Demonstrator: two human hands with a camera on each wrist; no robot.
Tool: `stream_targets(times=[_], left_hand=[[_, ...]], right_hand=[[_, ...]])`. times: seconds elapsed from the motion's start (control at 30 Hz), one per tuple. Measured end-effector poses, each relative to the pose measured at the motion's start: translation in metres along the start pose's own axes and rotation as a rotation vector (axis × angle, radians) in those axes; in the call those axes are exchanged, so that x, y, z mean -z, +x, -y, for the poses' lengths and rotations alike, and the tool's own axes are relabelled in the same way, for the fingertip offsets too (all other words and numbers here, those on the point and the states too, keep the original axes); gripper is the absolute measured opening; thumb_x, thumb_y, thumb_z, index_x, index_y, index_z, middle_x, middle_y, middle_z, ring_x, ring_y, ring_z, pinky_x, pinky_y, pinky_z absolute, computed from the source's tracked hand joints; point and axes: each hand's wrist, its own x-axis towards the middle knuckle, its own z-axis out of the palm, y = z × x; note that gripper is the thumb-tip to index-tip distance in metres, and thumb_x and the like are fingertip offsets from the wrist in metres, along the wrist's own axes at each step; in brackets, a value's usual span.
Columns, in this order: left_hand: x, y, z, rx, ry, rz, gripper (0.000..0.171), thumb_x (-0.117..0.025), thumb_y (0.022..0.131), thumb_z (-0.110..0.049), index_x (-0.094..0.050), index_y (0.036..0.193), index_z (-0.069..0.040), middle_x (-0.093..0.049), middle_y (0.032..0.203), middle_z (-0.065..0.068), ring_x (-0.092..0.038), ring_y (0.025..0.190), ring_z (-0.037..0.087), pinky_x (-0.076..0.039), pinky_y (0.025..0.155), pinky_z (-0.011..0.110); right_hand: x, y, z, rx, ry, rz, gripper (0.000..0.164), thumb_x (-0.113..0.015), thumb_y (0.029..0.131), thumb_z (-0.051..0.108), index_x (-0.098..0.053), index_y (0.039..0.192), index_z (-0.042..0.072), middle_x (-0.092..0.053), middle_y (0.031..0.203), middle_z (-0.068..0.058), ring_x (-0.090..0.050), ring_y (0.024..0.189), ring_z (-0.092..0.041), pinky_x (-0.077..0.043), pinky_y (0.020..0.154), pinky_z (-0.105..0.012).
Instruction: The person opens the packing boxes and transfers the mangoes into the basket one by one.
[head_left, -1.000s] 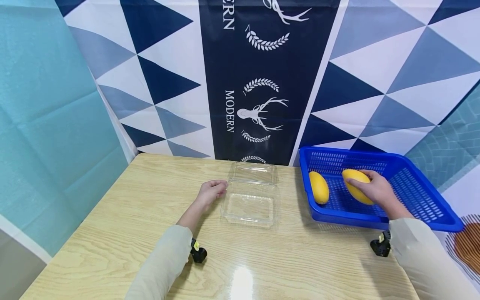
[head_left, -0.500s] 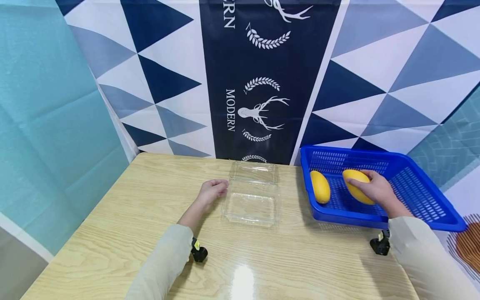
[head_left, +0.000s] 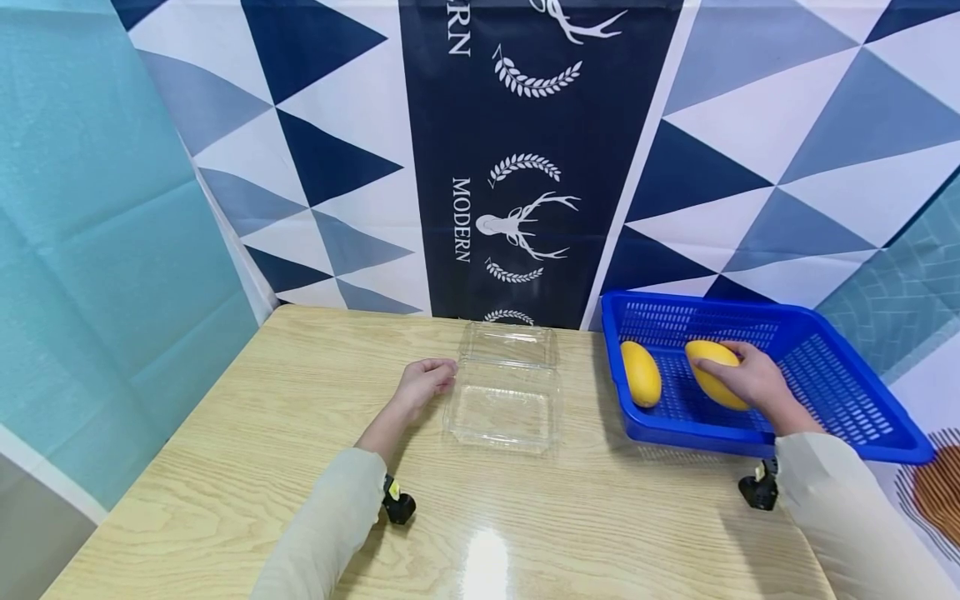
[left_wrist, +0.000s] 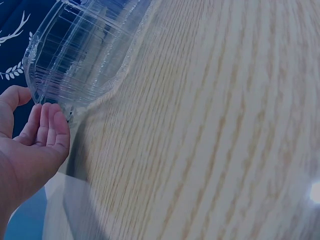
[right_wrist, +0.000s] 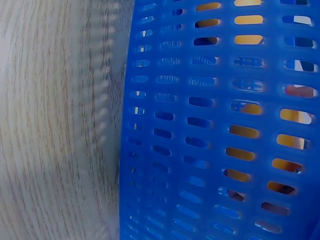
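In the head view my left hand (head_left: 423, 386) is at the left side of a clear plastic clamshell box (head_left: 501, 412) that lies with its lid raised. The left wrist view shows the thumb and curled fingers pinching the edge of the box (left_wrist: 80, 55). My right hand (head_left: 759, 385) reaches into a blue plastic basket (head_left: 675, 435) and grips a yellow mango (head_left: 711, 353). Another mango (head_left: 641, 375) lies at the basket's left wall. From the right wrist, the slotted basket wall (right_wrist: 172, 87) hides most of the hand; bits of yellow show through the slots.
Box and basket stand on a wooden table (head_left: 570, 517), near its back edge. Behind them hangs a patterned cloth (head_left: 352, 158), and a teal cloth (head_left: 112, 250) is at the left. A brown round pattern (head_left: 937, 492) shows beyond the basket at the right.
Both hands stay in place, the left at the box and the right on the mango. The whole head view has shifted very slightly.
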Motion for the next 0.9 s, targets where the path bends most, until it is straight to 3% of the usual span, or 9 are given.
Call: stream_targets(times=[0.9], left_hand=[[0.0005,0.0004,-0.0010,0.009,-0.003,0.000,0.027,-0.059,0.087,-0.006,-0.061,0.111,0.006,-0.064,0.101,0.009,-0.062,0.084,0.014,-0.054,0.078,0.023]], right_hand=[[-0.0038,0.0050,0.0004,-0.082,-0.019,0.033,0.098,-0.047,0.087,0.062,-0.019,0.140,-0.015,-0.034,0.129,-0.039,-0.045,0.098,-0.043,-0.048,0.074,-0.047]])
